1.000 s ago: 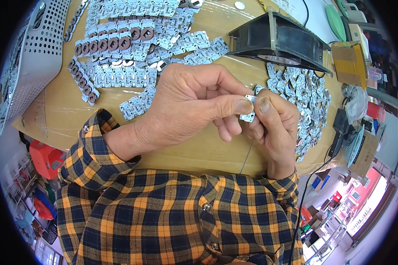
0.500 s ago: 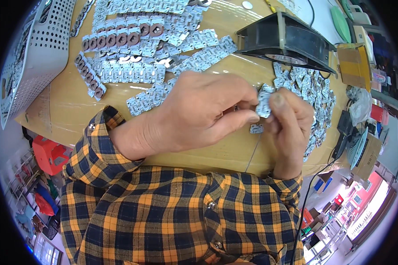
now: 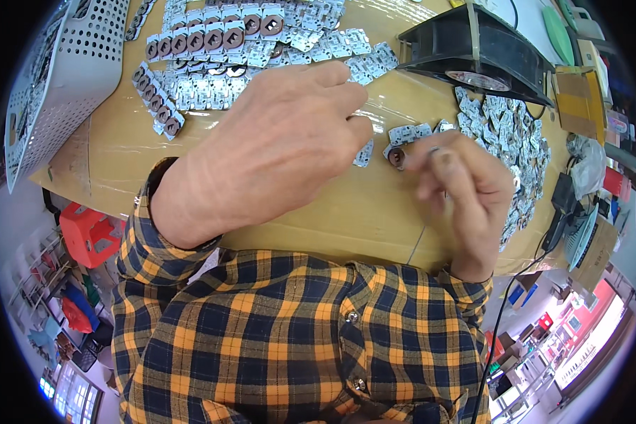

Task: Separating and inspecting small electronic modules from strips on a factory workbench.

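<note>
My left hand [image 3: 290,131] is over the table, back of the hand up and fingers curled in. Whatever its fingertips hold is hidden beneath it. A small silvery circuit board [image 3: 364,153] pokes out beside those fingers. To the right, my right hand [image 3: 470,180] is closed in a pinch, its fingertips slightly blurred; I cannot make out what is between them. Just left of its fingers lies a board with a brown round part [image 3: 397,157]. A few more silvery boards [image 3: 408,133] lie right behind that one.
Rows of circuit board strips [image 3: 212,90], some with brown round parts, cover the far left. A heap of loose boards [image 3: 505,134] lies at the right. Behind it stands a black fan [image 3: 477,53]. A white perforated basket [image 3: 78,78] is at the left edge.
My hands have moved apart, the left one away to the left and farther off. The board seen between my right fingers no longer shows there. The whole view has shifted slightly.
</note>
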Demonstrator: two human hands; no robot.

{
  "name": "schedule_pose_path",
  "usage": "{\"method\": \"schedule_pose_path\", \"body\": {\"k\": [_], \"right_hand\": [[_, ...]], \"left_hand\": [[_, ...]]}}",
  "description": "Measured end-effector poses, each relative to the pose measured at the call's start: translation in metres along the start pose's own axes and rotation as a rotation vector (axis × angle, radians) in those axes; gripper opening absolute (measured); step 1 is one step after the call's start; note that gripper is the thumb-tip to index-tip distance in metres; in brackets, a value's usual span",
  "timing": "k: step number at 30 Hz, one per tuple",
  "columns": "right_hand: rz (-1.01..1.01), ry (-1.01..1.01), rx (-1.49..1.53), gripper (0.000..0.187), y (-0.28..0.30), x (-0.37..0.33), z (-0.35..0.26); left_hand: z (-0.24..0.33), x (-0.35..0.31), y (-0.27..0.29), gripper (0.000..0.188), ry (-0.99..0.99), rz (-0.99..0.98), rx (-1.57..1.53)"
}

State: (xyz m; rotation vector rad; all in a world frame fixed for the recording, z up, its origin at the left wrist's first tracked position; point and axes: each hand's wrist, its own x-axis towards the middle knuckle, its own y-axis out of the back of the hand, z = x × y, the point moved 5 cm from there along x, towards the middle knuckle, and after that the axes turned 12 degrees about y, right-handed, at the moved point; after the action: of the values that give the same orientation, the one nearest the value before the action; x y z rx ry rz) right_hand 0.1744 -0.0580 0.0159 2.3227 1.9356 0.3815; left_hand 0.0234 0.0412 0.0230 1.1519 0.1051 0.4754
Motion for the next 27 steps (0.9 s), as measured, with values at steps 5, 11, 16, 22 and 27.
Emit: {"method": "schedule_pose_path", "body": {"k": [5, 11, 16, 22, 27], "right_hand": [[-0.088, 0.047, -0.192, 0.016, -0.008, 0.002, 0.009], [-0.037, -0.185, -0.068, 0.033, 0.019, -0.002, -0.003], [-0.125, -0.12, 0.088, 0.027, 0.011, -0.003, -0.005], [-0.073, -0.093, -0.003, 0.031, 0.01, -0.002, -0.007], [-0.041, -0.074, 0.02, 0.035, 0.014, -0.003, -0.007]], "left_hand": [[0.001, 0.003, -0.002, 0.032, -0.012, -0.007, -0.04], [0.006, 0.008, 0.008, 0.037, -0.043, 0.135, -0.252], [0.009, 0.009, 0.008, 0.036, -0.061, 0.196, -0.407], [0.005, 0.01, 0.007, 0.037, -0.008, 0.159, -0.523], [0.005, 0.01, 0.013, 0.039, -0.006, 0.166, -0.535]]}}
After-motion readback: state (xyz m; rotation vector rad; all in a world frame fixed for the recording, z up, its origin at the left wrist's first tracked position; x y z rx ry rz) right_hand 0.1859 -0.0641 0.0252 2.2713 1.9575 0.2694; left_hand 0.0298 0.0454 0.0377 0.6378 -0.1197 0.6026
